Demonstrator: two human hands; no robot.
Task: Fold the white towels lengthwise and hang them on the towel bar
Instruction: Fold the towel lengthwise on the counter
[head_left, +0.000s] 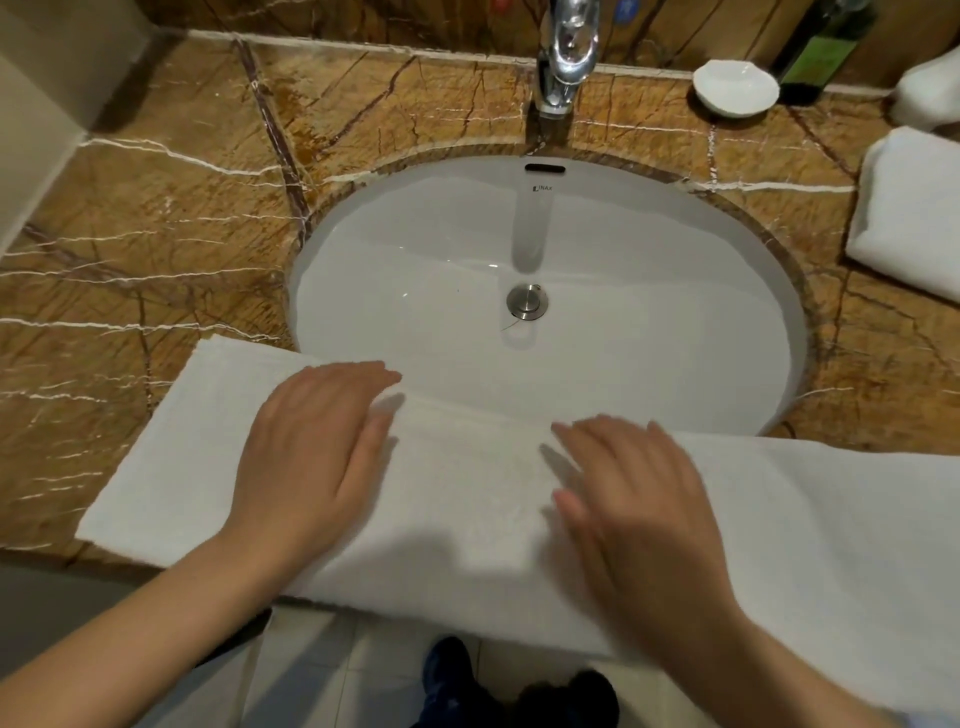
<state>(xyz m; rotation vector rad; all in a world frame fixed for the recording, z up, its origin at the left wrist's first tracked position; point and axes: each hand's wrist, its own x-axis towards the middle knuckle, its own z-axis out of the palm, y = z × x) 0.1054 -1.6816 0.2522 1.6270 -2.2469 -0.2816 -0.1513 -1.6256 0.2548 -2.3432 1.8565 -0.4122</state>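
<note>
A long white towel (810, 525) lies folded in a strip along the front edge of the brown marble counter, overlapping the near rim of the sink. My left hand (306, 457) rests flat on its left half, fingers together and pointing right. My right hand (634, 499) lies flat on the middle of the towel, fingers spread and blurred. Neither hand grips the cloth. A second folded white towel (909, 213) sits on the counter at the right edge, with another white towel (930, 88) behind it. No towel bar is in view.
The white oval sink (545, 244) with a metal drain fills the middle. A chrome faucet (566, 57) stands behind it. A small white dish (735, 85) and a dark green bottle (815, 52) sit at the back right. Tiled floor and dark shoes (519, 686) show below.
</note>
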